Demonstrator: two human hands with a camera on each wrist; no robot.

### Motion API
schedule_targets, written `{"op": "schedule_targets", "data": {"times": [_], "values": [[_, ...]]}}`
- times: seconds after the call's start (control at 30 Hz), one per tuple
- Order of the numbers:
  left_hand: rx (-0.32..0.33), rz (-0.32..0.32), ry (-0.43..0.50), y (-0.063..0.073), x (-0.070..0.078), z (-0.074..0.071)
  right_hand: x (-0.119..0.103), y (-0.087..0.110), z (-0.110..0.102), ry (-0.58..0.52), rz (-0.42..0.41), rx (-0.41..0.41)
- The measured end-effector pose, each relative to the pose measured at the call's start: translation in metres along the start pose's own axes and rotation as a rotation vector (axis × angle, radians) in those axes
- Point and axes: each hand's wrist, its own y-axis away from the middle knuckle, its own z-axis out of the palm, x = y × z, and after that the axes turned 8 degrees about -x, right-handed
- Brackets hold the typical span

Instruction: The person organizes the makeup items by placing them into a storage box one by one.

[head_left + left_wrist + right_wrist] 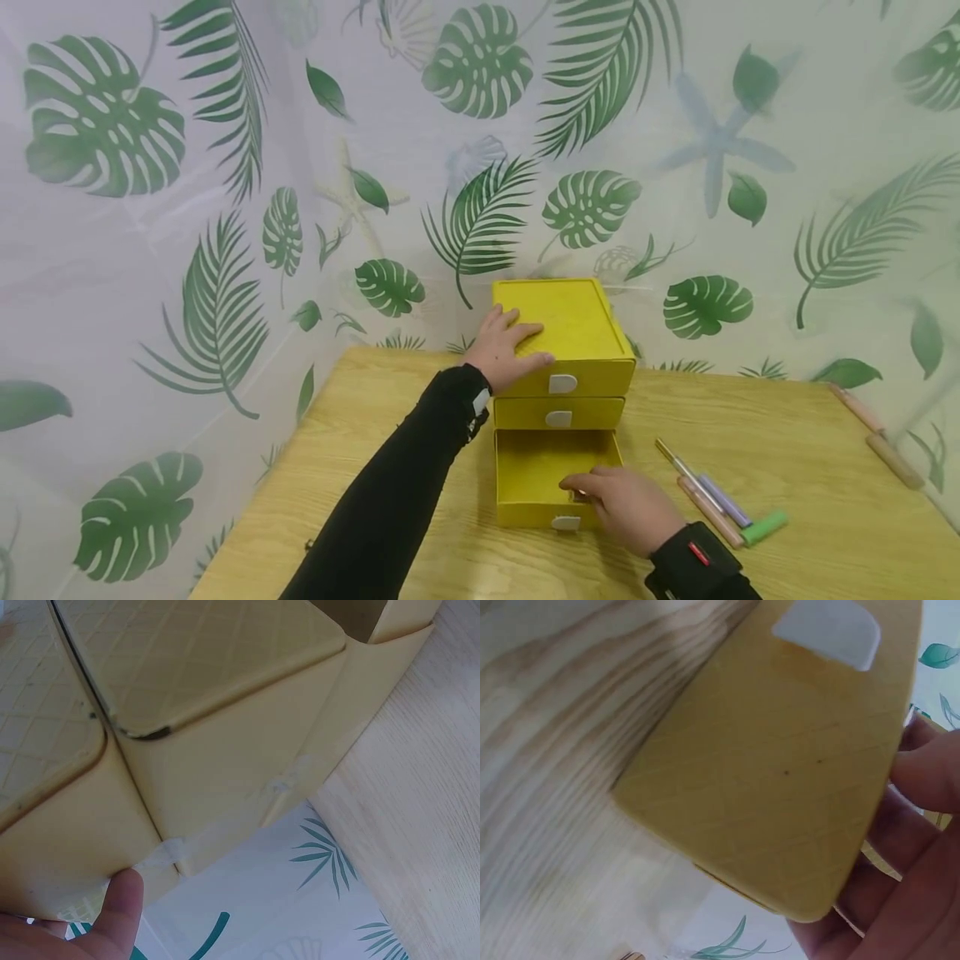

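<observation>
A yellow chest of small drawers [558,412] with white tabs stands on the wooden table, its bottom drawer [517,514] pulled out. My left hand [504,352] rests on the left edge of its top, fingers spread; in the left wrist view the thumb [124,900] touches the taped yellow side. My right hand [633,504] is over the right front of the pulled-out drawer, fingers curled. A small shiny object [578,496] shows between its fingertips, mostly hidden; I cannot tell its kind. In the right wrist view the fingers [900,832] are right at the rim of the drawer front [765,772].
Right of the chest lie several pens: a gold-tipped one [672,454], a purple one [726,500], a pink one [708,511] and a green one [765,528]. Two more [895,461] lie by the right table edge. A leaf-patterned sheet [480,225] hangs close behind the chest.
</observation>
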Motion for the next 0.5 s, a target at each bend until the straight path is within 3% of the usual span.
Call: {"op": "schedule_targets", "data": {"times": [0.5], "values": [[-0.002,0.011,0.003,-0.0004,-0.0008,0.0009,-0.0015,-0.0005,0.0073,0.065,0.057,-0.021]]}}
